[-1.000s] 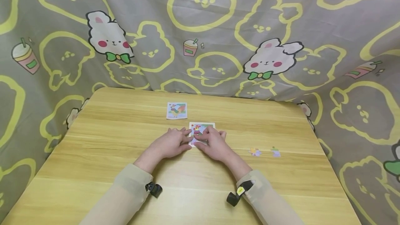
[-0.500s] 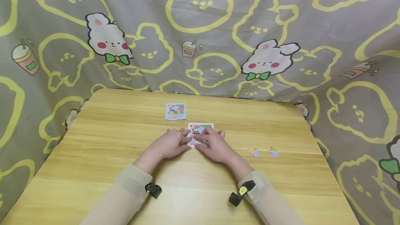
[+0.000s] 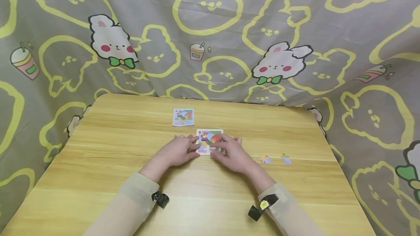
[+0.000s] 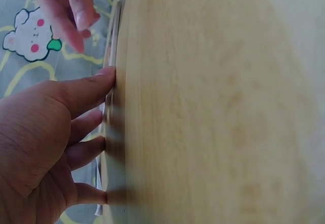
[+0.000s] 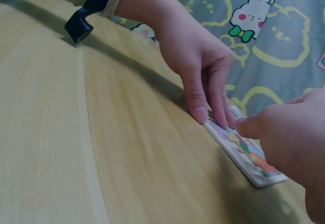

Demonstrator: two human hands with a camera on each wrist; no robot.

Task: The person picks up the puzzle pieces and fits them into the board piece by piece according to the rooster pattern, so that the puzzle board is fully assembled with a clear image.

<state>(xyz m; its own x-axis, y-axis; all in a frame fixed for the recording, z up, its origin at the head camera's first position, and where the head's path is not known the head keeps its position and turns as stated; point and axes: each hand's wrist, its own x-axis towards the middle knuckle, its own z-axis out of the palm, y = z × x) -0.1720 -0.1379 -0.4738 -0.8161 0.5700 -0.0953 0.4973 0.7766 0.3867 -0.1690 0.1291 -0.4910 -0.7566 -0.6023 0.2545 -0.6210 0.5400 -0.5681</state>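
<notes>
A small square jigsaw puzzle [image 3: 205, 138] with a rooster picture in a white frame lies on the table between both hands. Pale backing shows in its lower right part. My left hand [image 3: 178, 151] rests at the frame's left side, its fingertips on the edge. In the left wrist view, the thumb of the left hand [image 4: 43, 142] touches the near edge. Over the puzzle's right part is my right hand [image 3: 233, 154], fingers loosely bent with nothing visible between them. The right hand [image 5: 294, 137] partly covers the puzzle [image 5: 246, 155] in the right wrist view.
A rooster picture card [image 3: 183, 117] lies behind the puzzle, slightly left. To the right sit two loose spots of jigsaw pieces, a yellow and lilac one [image 3: 264, 159] and a green and lilac one [image 3: 286, 159]. A patterned curtain [image 3: 226, 46] hangs behind the wooden table [image 3: 131, 119].
My right hand has shifted right from the middle of the puzzle and its pinch has loosened, uncovering more of the rooster. My left hand has stayed at the frame.
</notes>
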